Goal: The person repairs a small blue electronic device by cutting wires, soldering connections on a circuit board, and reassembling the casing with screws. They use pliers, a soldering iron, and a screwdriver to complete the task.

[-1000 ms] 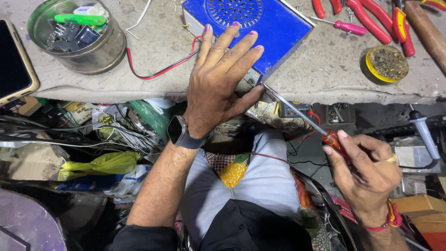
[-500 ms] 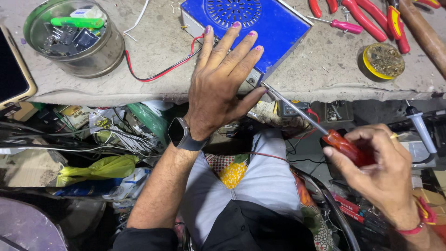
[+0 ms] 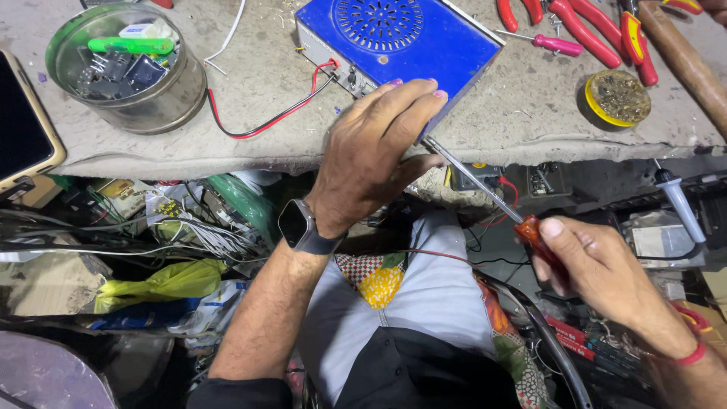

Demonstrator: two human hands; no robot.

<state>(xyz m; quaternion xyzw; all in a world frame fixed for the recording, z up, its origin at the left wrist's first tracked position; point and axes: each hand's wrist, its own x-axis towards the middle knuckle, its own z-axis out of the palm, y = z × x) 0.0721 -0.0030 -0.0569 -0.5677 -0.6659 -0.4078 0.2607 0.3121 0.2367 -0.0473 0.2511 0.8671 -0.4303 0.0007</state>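
A blue box with a round speaker grille [image 3: 401,38] lies on the worn workbench [image 3: 250,76]. My left hand [image 3: 375,151], with a dark watch on the wrist, presses on the box's near corner with fingers spread. My right hand [image 3: 598,269] grips the red handle of a long screwdriver [image 3: 485,189]. Its metal shaft slants up to the box's near edge, beside my left thumb. Red and black wires [image 3: 265,121] trail from the box's side.
A round tin of small parts [image 3: 125,68] stands at the left, a phone [image 3: 23,129] at the bench's left edge. Red-handled pliers [image 3: 598,30], a small pink screwdriver [image 3: 549,43] and a yellow tin [image 3: 617,98] lie at the right. Cluttered cables and bags sit below.
My right hand has shifted its grip along the screwdriver handle and turned it. The left hand stays pressed on the blue box; the view has come slightly closer.
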